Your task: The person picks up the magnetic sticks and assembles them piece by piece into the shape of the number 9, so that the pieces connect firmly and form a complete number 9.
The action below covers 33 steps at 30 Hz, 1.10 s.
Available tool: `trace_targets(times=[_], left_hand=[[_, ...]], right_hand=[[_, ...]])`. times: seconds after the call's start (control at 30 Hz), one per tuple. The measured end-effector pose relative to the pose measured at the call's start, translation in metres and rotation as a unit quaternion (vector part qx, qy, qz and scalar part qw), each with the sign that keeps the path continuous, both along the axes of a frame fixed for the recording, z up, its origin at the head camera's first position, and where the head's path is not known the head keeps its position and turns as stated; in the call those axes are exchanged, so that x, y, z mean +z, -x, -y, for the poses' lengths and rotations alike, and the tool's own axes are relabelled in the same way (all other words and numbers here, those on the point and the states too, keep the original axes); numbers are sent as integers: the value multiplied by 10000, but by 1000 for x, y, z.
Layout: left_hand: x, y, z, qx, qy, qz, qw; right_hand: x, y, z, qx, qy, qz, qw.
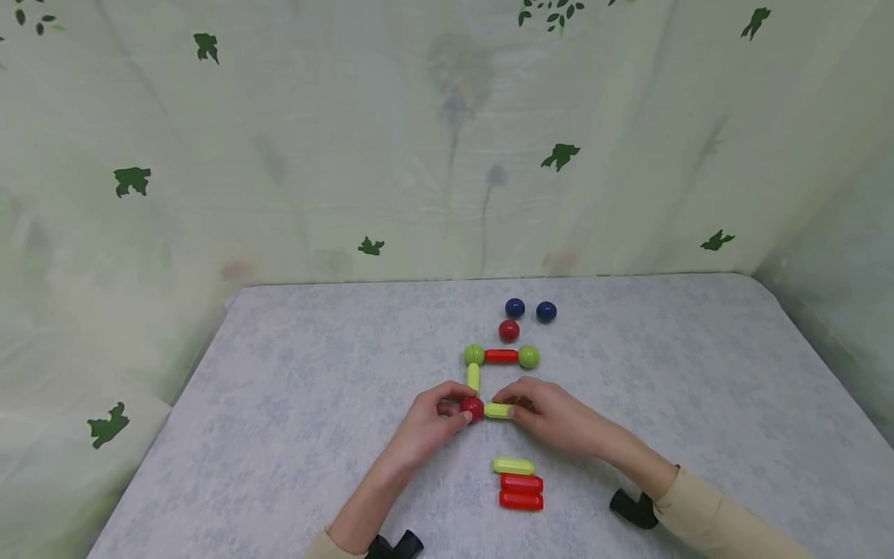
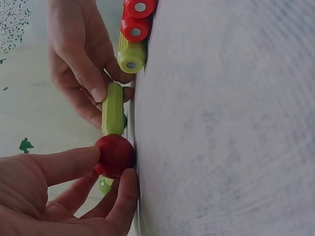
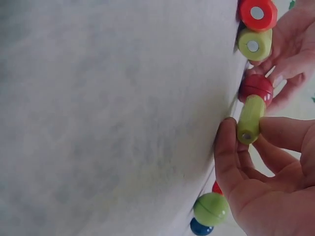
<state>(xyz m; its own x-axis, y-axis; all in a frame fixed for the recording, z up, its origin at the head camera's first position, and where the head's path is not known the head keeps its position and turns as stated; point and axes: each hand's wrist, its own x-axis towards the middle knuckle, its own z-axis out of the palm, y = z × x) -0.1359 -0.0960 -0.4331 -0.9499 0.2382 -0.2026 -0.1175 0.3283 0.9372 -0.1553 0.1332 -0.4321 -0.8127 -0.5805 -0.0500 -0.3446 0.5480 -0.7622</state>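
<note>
Pinching is what both hands are seen doing near the middle of the counter (image 1: 314,373), which is covered in a mottled grey cloth. A red ball (image 1: 472,407) is gripped between thumb and fingertips of the left hand (image 1: 427,425), while a short green rod (image 1: 497,411) is held by the fingers of the right hand (image 1: 555,417), its free end laid against the ball (contact is shown plainly in both wrist views). A second green rod (image 1: 473,377) runs away from the ball toward a green ball (image 1: 473,355); whether its near end touches the red ball cannot be told. That green ball is joined by a red rod (image 1: 500,356) to another green ball (image 1: 528,356), so that three sides of a square are laid out flat on the counter.

Just beyond this row a loose red ball (image 1: 508,331) is seen, and past it two dark blue balls (image 1: 514,307) (image 1: 546,312) lie side by side, slightly apart. Nearer the person, one spare green rod (image 1: 513,466) and two red rods (image 1: 521,483) (image 1: 521,501) are stacked in a neat column, touching along their lengths; silver discs are shown on their ends in the wrist views. Pale cloth printed with green leaves (image 1: 132,181) is hung behind and beside the counter.
</note>
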Motion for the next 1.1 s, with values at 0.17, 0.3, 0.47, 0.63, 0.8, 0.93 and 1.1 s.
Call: trace_targets(times=[0.17,0.3,0.47,0.63,0.8,0.93,1.1], left_hand=[[-1,0,0,24,-55,31,10000],[-2,1,0,15,-63,20,10000],[-1,0,0,20,-37,-5,10000],[-1,0,-1,50,-27,11,10000],[0,0,-1,89,14,52,9999],[0,0,-1,93,35,44,9999],[-1,0,-2,90,27,41,9999]], right_hand=[[2,2,3,52,-13,-25,10000],[1,1,1,-12,49,5,10000],[3,-5,-6,-179,41,-138,9997],[13,-16,-14,-383,46,-425,9984],[17,-31,-17,-81,24,-98,9999],[13,-39,-17,283,-121,326,9990],[7,-42,-12,405,-408,584,9966]])
